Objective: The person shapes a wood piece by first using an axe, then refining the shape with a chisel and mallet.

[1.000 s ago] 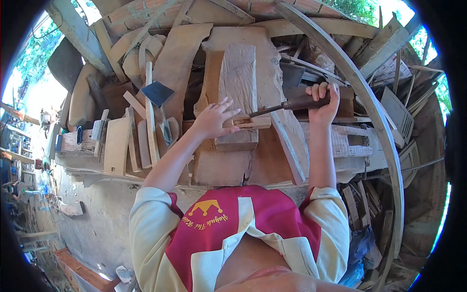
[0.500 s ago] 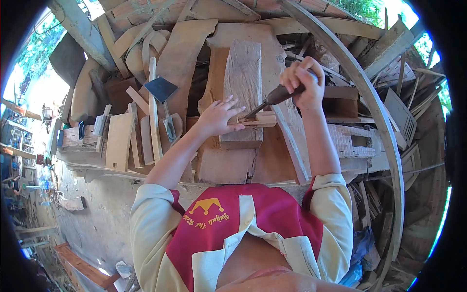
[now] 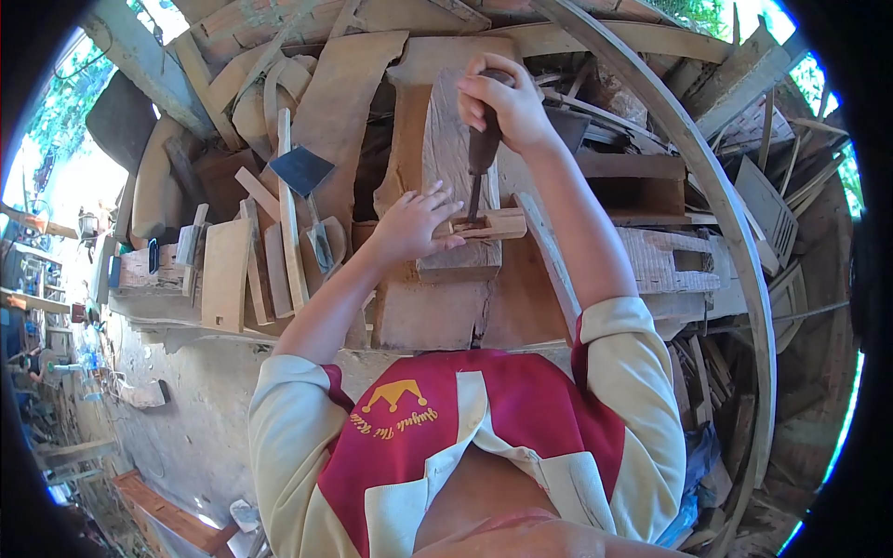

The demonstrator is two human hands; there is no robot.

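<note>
The right hand (image 3: 500,104) grips the chisel (image 3: 483,151), now swung near upright, pointing down into the strip (image 3: 507,223) the left hand (image 3: 412,225) holds.

Right fingers (image 3: 482,90) tightly curled, left fingers (image 3: 433,199) splayed.

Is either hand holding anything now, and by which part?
Right hand: the chisel, by its dark handle. Left hand: at the left end of the small wood piece; gripped or just pressed, can't tell.

Wide wooden boards (image 3: 433,316) on workbench (image 3: 153,303)
</note>
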